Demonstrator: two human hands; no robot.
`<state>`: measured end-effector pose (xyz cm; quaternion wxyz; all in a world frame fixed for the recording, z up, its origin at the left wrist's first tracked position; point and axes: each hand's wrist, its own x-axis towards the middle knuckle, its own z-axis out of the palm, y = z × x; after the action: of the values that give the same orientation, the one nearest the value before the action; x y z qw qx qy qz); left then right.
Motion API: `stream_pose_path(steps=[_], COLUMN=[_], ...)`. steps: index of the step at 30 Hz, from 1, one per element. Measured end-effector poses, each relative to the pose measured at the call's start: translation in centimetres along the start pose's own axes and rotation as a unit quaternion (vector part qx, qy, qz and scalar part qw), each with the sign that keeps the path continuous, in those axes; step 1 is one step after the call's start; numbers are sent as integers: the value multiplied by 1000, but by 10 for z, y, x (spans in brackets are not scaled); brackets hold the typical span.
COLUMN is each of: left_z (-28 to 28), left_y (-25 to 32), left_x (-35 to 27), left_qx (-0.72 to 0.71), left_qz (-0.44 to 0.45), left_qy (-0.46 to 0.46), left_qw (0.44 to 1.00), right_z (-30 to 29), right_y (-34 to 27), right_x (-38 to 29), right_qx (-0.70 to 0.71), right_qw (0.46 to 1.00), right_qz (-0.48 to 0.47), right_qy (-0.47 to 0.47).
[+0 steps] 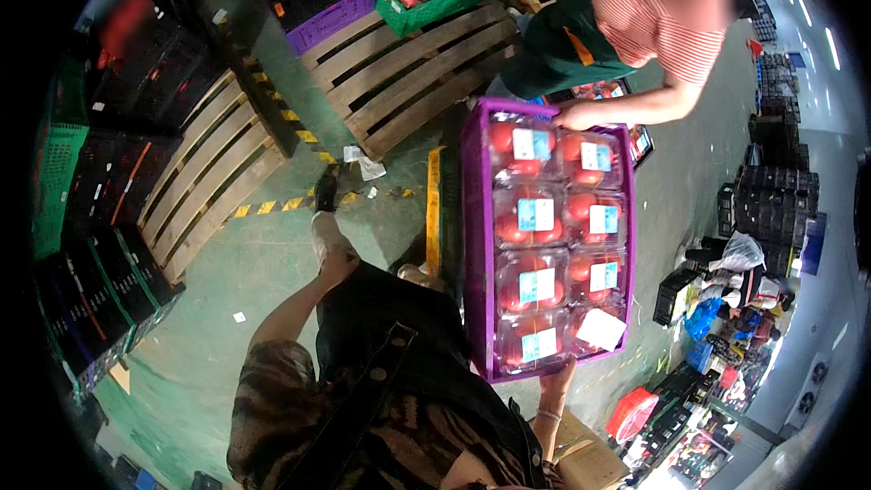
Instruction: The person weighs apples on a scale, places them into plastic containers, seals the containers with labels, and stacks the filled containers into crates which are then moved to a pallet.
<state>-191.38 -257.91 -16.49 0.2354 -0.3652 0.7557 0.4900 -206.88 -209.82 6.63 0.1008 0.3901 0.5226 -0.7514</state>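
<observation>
A purple plastic crate (478,252) in front of me, to my right, holds two rows of clear plastic packs (533,286) of red tomatoes with blue and white labels. My right hand (559,376) grips its near end. On the nearest right pack lies a white slip of paper (600,330). A co-worker's hand (578,114) is on the crate's far end. My left hand (339,265) hangs beside my leg, away from the crate; its fingers are not clear enough to judge.
Wooden pallets (415,68) lie ahead and to the left. On the far one sits a green crate (408,19) of tomato packs. Black crates (109,286) are stacked at left. A yellow bar (433,211) stands near my feet. Behind my right arm is a cardboard box (588,456).
</observation>
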Motion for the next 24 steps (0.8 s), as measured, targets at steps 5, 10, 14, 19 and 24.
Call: stream_pose_path(steps=[5,10,14,19,24], left_z=[-8,-32,-46,-62,-77], left_y=[7,1,-16,-44,-52], left_x=[-13,1,5,1,-3], left_qx=[139,178,147,141,125], left_qz=[-28,-145,-131,-150,-177], left_qy=[13,20,84,105,66], left_qw=[990,973,977,973,974], right_z=[57,194,260,369,434], right_y=[32,123,210,286,347], right_x=[-26,-56,-63,-96,-72], right_qx=[105,45,18,161,209], right_qw=[983,979,965,940,921], right_qz=[17,18,93,271,251], right_qy=[-148,-199,-245,-129,-211])
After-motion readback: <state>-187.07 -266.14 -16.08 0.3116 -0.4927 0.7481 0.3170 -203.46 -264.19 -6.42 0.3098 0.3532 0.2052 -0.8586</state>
